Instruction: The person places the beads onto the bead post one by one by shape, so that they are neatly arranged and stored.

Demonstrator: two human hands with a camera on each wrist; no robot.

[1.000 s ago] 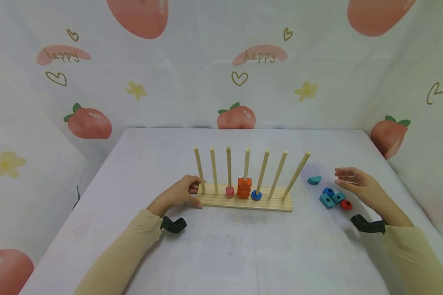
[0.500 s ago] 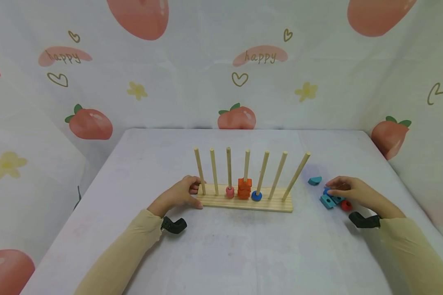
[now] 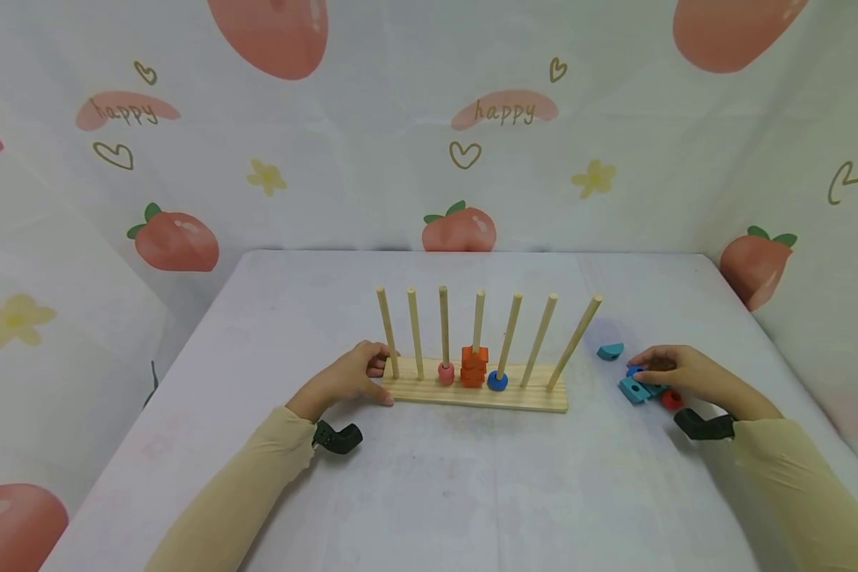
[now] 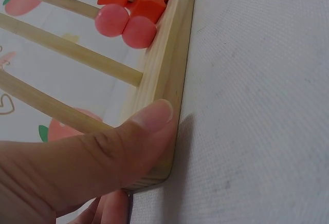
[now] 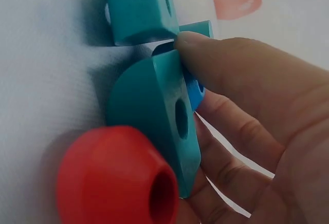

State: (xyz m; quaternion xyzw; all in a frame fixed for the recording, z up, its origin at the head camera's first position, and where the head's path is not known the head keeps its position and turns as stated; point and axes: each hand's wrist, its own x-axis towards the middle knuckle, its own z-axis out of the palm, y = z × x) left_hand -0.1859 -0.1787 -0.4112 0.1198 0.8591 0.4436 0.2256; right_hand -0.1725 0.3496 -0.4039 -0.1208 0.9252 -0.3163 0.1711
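Observation:
My left hand [image 3: 346, 373] grips the left end of a wooden peg rack [image 3: 415, 389], thumb [image 4: 146, 124] across its front edge and fingers behind. Pink round beads [image 4: 139, 32] sit low on one peg, orange star-shaped beads [image 3: 473, 367] are stacked on the middle one, and a blue bead [image 3: 497, 381] is at the foot of the peg to its right. Over the loose pieces at the right, my right hand [image 3: 693, 379] pinches another blue bead [image 5: 194, 91], mostly hidden behind a teal half-round block [image 5: 146, 95] in the right wrist view.
A red bead [image 5: 115, 175] and a teal block [image 5: 141, 11] lie close around my right fingers. Slightly farther back is a separate teal half-round piece [image 3: 610, 351]. The rack's upright pegs [image 3: 574, 342] stand between my hands on the white-covered table [image 3: 429, 492].
My right hand has come down and left onto the loose pieces, its fingers closing around the blue bead. The left hand and the rack stay in place.

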